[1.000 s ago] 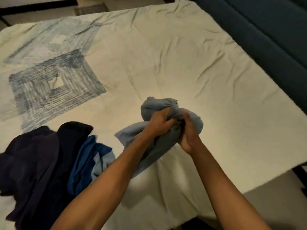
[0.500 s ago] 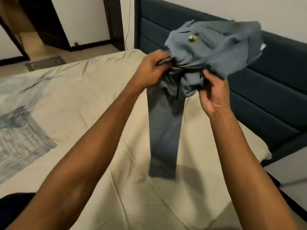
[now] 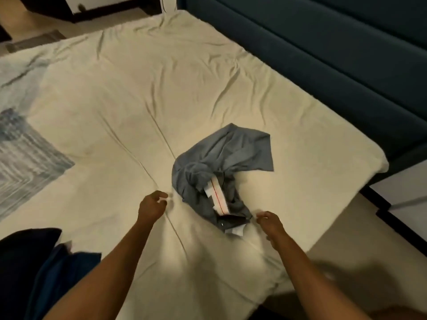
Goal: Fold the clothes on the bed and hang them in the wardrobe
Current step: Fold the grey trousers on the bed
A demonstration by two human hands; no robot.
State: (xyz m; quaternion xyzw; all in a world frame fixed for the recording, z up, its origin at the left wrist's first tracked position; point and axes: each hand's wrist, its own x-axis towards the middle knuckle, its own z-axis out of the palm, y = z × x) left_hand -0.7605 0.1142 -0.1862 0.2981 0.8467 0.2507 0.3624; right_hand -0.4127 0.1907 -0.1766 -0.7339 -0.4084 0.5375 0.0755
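Head view: the left hand point(image 3: 151, 205) is held just above the cream bedsheet point(image 3: 120, 125), its fingers loosely curled and nothing gripped, at about nine o'clock of the crumpled grey-blue trousers point(image 3: 221, 167). The right hand point(image 3: 270, 224) is seen at about five o'clock of the same garment, fingers likewise loosely curled and empty; neither hand is seen touching the cloth, though both lie just beside it. The trousers are found in a heap near the middle of the bed, with the inside of the waistband turned out so that a white lining strip with a red line is shown. A pile of dark navy and blue clothes point(image 3: 41, 262) is seen at eight o'clock, well apart from the trousers. Open sheet is left from ten to twelve o'clock of the trousers. The bed's near edge is met at about five o'clock, and a dark teal padded headboard point(image 3: 335, 54) runs along the two o'clock side.
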